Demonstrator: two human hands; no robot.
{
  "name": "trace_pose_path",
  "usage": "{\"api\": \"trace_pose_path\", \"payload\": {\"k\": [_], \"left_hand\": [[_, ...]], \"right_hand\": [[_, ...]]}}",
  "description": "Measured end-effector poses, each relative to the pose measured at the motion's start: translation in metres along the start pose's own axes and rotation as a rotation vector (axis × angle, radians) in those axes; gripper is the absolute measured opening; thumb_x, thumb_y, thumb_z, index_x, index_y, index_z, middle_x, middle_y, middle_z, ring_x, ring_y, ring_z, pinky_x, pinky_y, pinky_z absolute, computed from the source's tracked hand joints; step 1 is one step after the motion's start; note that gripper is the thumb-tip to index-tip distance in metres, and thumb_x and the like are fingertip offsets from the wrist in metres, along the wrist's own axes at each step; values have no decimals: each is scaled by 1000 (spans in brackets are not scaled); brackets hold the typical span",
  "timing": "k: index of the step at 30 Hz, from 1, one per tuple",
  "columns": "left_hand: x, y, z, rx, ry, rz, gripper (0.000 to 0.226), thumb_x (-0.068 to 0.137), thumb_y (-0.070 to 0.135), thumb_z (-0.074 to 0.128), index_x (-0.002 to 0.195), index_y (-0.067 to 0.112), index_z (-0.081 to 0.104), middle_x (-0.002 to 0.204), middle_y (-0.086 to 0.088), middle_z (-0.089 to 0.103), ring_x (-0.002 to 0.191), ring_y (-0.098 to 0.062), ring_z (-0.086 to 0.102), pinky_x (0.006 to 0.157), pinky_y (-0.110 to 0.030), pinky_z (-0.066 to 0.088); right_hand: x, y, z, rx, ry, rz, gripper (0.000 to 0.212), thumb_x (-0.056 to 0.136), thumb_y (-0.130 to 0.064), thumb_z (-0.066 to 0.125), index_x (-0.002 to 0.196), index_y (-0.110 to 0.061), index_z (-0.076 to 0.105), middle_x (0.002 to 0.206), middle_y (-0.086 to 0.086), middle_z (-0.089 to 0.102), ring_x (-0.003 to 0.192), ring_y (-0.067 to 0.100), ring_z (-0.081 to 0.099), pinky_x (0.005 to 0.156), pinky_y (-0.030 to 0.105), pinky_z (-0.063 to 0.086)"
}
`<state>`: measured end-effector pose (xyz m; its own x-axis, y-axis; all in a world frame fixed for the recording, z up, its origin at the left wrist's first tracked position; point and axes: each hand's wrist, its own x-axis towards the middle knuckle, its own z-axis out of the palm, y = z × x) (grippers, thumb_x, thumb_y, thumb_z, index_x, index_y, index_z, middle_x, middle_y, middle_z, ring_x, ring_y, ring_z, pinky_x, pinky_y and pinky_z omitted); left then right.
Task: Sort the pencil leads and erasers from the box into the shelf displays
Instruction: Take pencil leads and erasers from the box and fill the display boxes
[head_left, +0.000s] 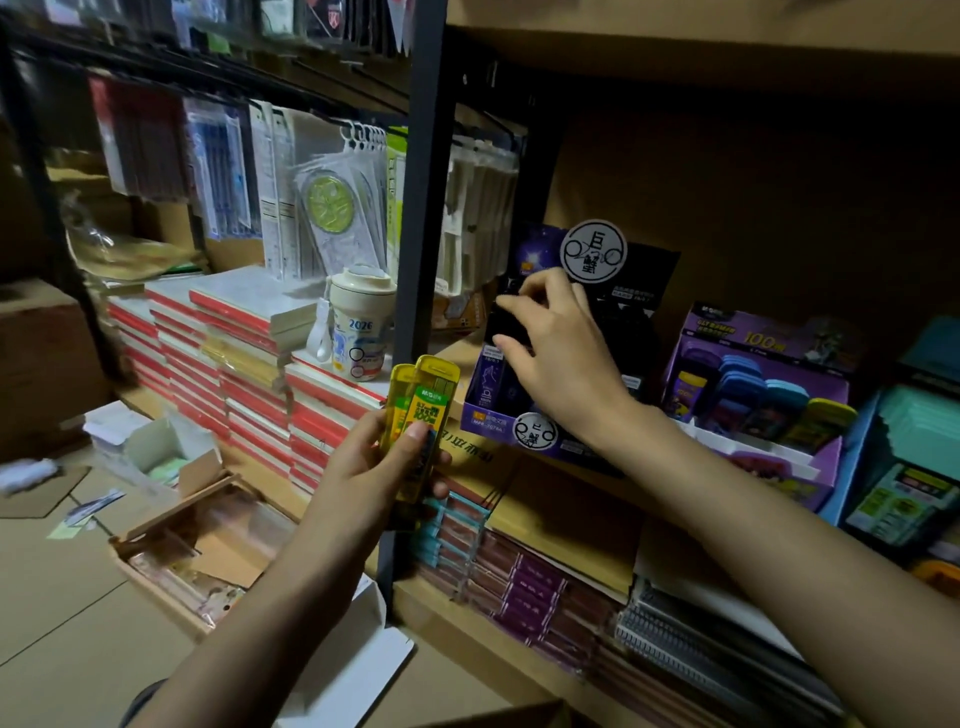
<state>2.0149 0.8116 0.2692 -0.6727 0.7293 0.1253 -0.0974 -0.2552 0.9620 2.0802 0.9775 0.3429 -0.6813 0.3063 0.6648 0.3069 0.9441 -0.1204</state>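
At shelf front: right hand fingers pinching dark case above purple display box; left hand gripping yellow lead cases. Best seating it upright, in matching row.

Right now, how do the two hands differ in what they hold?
The left hand grips yellow lead cases, held low; the right hand pinches one dark case, raised at the dark display box. Both are bare.
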Motion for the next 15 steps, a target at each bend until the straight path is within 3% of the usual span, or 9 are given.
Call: {"api": "trace_pose_path", "payload": {"k": [4, 7, 10, 12, 15], "left_hand": [[0, -8, 16, -5, -48, -15, 23, 85, 33, 52, 105, 23, 58, 75, 6, 72, 58, -8, 66, 52, -20, 54], [-4, -19, 36, 24, -119, -16, 22, 83, 36, 54, 102, 26, 60, 79, 5, 72, 61, -10, 66, 55, -21, 55], [-14, -30, 59, 3, -205, -25, 17, 87, 32, 54, 101, 25, 62, 80, 1, 70, 62, -14, 64, 55, -23, 54], [-19, -34, 74, -13, -231, -48, 18, 87, 29, 53, 103, 23, 60, 77, 0, 70, 59, -14, 63, 51, -22, 52], [-21, -36, 100, 10, -280, -43, 19, 89, 26, 52, 106, 18, 58, 74, 1, 69, 56, -12, 62, 48, -20, 48]], "right_hand": [[-42, -9, -18, 194, 30, -7, 28, 90, -18, 58, 118, -9, 57, 114, 3, 46, 107, 13, 44, 88, 19, 35], [-75, -7, -27, 417, -147, 175, 26, 92, -24, 56, 117, -17, 54, 106, -5, 49, 89, 2, 49, 75, 10, 37], [-94, 3, -38, 805, -256, 452, 19, 93, -23, 56, 110, -19, 51, 86, -6, 55, 76, 7, 54, 69, 22, 45], [-104, 14, -46, 856, -227, 545, 16, 93, -17, 55, 108, -14, 51, 79, -3, 55, 75, 13, 54, 66, 27, 47], [-118, 31, -60, 897, -155, 610, 15, 92, -9, 56, 106, -12, 52, 74, 0, 55, 69, 11, 55, 58, 22, 48]]}}
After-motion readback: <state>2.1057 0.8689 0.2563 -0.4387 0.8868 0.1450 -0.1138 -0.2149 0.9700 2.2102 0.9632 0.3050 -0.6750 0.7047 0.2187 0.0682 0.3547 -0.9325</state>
